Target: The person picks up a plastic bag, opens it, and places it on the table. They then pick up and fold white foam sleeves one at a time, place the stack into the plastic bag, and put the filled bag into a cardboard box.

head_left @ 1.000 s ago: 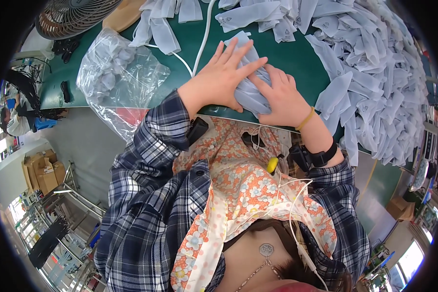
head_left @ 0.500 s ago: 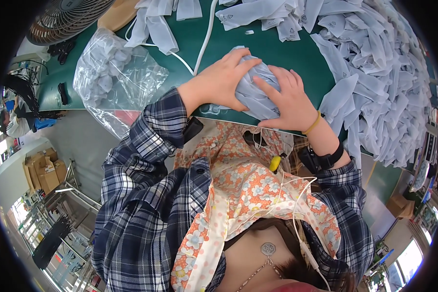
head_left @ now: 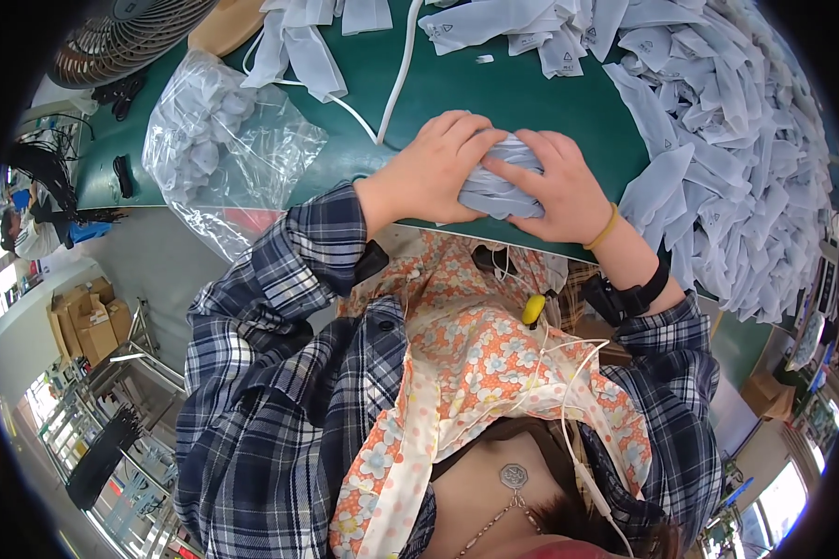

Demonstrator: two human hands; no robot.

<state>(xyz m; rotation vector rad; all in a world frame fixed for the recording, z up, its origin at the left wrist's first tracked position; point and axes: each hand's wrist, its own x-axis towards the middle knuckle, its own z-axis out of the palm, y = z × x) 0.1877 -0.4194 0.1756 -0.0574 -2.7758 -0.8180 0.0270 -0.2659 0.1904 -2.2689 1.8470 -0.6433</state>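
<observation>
Both my hands are wrapped round one stack of pale, frosted plastic pouches near the front edge of the green table. My left hand closes on the stack from the left, its fingers over the far end. From the right, my right hand presses against it, fingers on top and thumb at the near side. What the pouches contain cannot be made out. Left of my hands lies a clear plastic bag with many similar pale pouches in it.
A large heap of loose frosted pouches covers the table's right side. More pouches lie at the back left. A white cable crosses the table beyond my left hand. A fan stands at the far left.
My hands have drawn closer together round the stack. It now looks shorter and more compact, with its far end covered by my fingers.
</observation>
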